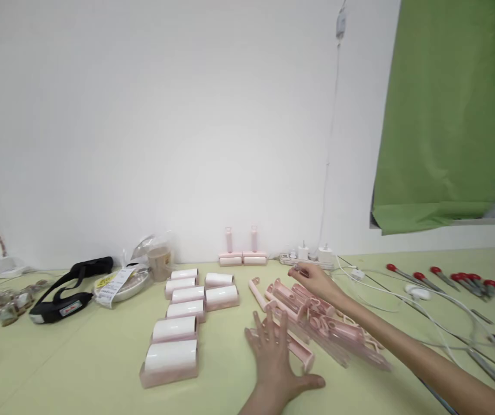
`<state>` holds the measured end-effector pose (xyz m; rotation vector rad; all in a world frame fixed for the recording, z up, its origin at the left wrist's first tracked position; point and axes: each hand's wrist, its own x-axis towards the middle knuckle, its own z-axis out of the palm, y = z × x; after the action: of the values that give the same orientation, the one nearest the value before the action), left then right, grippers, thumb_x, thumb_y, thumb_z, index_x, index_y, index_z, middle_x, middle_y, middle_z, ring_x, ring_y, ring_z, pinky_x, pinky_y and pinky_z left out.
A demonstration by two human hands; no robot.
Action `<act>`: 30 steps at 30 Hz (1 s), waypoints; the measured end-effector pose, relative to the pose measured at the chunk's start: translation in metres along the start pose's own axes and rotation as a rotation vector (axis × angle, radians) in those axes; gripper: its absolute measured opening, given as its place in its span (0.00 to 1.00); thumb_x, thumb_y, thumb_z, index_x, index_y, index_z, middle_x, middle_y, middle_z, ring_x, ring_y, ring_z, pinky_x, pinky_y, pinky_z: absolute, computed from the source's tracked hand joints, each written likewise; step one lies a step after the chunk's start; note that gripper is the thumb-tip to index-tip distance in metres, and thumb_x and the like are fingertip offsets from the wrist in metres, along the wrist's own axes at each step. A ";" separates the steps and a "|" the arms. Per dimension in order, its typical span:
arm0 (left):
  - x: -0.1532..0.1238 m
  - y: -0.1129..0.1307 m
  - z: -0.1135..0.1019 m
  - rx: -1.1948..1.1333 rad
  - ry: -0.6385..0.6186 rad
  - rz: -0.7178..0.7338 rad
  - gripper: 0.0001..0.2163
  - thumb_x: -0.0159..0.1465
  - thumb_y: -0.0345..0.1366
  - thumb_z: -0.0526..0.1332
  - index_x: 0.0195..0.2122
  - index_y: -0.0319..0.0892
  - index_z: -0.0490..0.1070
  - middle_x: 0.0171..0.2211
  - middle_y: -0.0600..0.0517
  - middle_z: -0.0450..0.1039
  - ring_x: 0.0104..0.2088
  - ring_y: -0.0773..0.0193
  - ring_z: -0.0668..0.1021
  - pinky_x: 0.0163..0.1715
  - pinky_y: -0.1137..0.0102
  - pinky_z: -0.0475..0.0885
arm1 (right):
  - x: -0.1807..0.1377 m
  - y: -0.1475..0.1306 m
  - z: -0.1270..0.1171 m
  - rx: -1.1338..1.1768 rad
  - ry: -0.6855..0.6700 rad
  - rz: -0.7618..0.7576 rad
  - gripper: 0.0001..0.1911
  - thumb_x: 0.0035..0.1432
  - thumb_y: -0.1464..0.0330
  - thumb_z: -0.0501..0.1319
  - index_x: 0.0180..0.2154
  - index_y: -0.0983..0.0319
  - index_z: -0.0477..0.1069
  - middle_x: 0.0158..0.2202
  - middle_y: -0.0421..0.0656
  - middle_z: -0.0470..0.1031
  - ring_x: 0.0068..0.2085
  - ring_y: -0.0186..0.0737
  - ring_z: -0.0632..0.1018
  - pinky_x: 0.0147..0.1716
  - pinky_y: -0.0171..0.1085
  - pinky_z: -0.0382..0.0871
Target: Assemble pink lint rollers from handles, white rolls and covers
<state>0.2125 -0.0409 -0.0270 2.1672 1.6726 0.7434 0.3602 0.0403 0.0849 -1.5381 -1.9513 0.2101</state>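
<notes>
Head view.
A: Logged left hand [273, 351]?
B: Logged. Lies flat on table [78, 357], fingers spread, tips touching pink handle pile [329, 328] from 6 o'clock.
A: Noted right hand [317, 280]?
B: Noted over pile's 12 o'clock edge, fingertips drawn together; cannot tell whether clamped on anything. Found power strip [308, 256] just beyond at 12 o'clock, white rolls [178, 323] at 9 o'clock of pile.

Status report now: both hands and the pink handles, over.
Left hand open, flat on pink handles pile. Right hand at pile's far end, grip unclear. White rolls beside, left; power strip behind.
</notes>
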 end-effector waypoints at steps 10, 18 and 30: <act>0.042 0.000 0.016 -0.286 -0.078 0.219 0.51 0.37 0.50 0.65 0.59 0.46 0.37 0.61 0.46 0.31 0.58 0.42 0.33 0.50 0.48 0.22 | 0.132 -0.014 0.085 -0.237 -0.086 0.190 0.14 0.57 0.65 0.53 0.44 0.65 0.63 0.44 0.45 0.66 0.41 0.39 0.71 0.39 0.44 0.66; 0.044 0.004 0.024 -0.404 -0.060 0.164 0.40 0.48 0.40 0.57 0.59 0.39 0.37 0.61 0.47 0.33 0.58 0.45 0.31 0.52 0.55 0.19 | 0.182 -0.024 0.115 -0.173 0.003 0.256 0.15 0.57 0.65 0.53 0.45 0.64 0.62 0.43 0.45 0.66 0.40 0.38 0.71 0.37 0.42 0.67; 0.023 0.004 -0.011 -0.388 0.326 0.107 0.33 0.53 0.41 0.53 0.57 0.38 0.39 0.58 0.40 0.44 0.58 0.51 0.46 0.56 0.56 0.35 | 0.076 -0.055 0.009 -0.083 0.263 -0.021 0.18 0.53 0.53 0.48 0.38 0.59 0.62 0.32 0.42 0.72 0.34 0.42 0.73 0.28 0.34 0.59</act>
<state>0.2138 -0.0209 -0.0107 1.9457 1.4044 1.3875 0.3014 0.0961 0.1339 -1.5128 -1.7862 -0.0806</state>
